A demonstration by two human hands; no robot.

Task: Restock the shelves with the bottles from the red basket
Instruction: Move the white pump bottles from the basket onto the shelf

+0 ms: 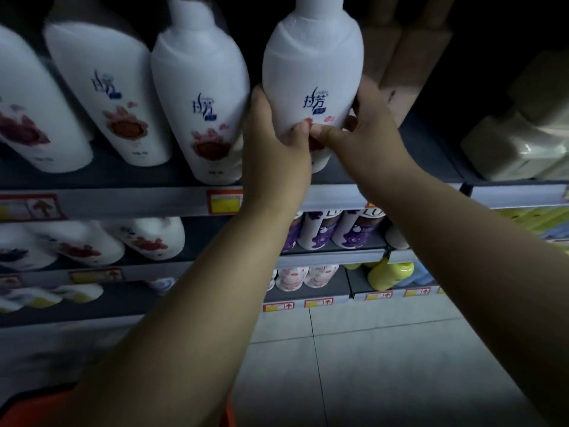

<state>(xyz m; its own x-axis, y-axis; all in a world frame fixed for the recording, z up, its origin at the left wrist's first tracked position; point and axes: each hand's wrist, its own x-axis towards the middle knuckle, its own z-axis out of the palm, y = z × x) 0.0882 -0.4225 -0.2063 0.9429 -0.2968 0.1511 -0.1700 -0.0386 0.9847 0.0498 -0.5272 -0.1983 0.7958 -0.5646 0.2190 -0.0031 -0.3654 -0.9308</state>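
A tall white bottle (311, 72) with blue lettering and a red flower print stands upright on the top shelf (123, 201). My left hand (274, 140) grips its lower left side and my right hand (366, 140) grips its lower right side, thumbs meeting on the front. To its left stands a row of three matching white bottles (200, 106) on the same shelf. A corner of the red basket (37, 408) shows at the bottom left, mostly hidden by my left arm.
Brown boxes (409, 57) stand just right of the held bottle, and wrapped pale packs (523, 140) lie farther right. Lower shelves hold white, purple (320, 232) and yellow (391, 272) bottles. Grey floor tiles (369, 365) lie below.
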